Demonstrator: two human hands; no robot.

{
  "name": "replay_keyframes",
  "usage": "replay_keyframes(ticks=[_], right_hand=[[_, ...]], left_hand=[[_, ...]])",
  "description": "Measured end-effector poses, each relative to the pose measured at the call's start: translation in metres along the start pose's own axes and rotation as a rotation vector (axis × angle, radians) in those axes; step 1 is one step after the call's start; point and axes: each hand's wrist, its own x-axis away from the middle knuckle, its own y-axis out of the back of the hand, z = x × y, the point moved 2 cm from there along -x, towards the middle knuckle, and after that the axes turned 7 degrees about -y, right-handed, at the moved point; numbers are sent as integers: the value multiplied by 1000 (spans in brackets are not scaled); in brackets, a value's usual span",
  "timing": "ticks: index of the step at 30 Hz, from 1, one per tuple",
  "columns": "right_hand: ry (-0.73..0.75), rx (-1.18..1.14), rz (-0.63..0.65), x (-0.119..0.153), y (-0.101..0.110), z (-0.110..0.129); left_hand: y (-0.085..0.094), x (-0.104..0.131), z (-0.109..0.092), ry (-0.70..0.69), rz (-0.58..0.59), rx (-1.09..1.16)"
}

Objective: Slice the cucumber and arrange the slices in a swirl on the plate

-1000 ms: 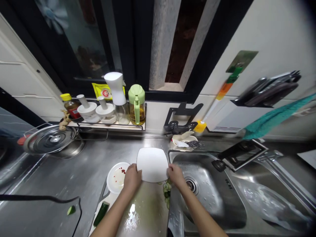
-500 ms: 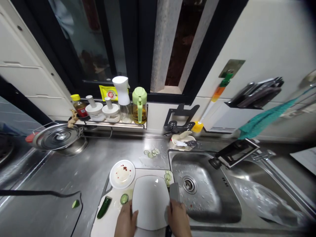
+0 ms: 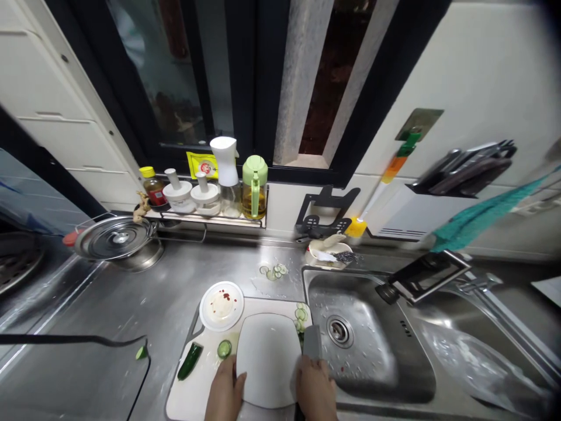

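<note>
A white square plate [image 3: 269, 359] is held between my two hands above the cutting board [image 3: 199, 403]. My left hand [image 3: 225, 390] grips its left edge, thumb on top. At its right edge, my right hand [image 3: 316, 389] is closed on the rim. A grey knife blade [image 3: 312, 341] shows just beyond my right hand; most of its handle is hidden. On the board lie a cucumber piece [image 3: 190, 361], a thick cucumber slice [image 3: 224, 349] and thin cucumber slices [image 3: 300, 314]. A round white dish [image 3: 221, 306] with red bits sits at the board's far left corner.
The steel sink [image 3: 372, 356] is at right, with a plastic bag [image 3: 473, 362] beyond. More cucumber slices [image 3: 274, 271] lie behind the board, and a cucumber end [image 3: 141, 352] at left. A lidded pot [image 3: 120, 240] and a condiment rack [image 3: 210, 219] stand behind.
The view has shifted slightly, so the surroundings appear a little farther right. Both hands keep their hold on the white plate, which stays over the board.
</note>
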Motion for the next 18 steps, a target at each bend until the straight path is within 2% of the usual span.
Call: replay_keyframes(ticks=[6, 10, 14, 18], right_hand=[[51, 87, -51, 2, -2, 6], [64, 120, -71, 3, -4, 7], [59, 119, -50, 0, -9, 2], [48, 104, -34, -4, -15, -2]], left_hand=[[3, 1, -4, -1, -48, 34], [11, 3, -9, 11, -25, -57], [36, -8, -9, -19, -58, -130], [69, -46, -9, -44, -197, -158]])
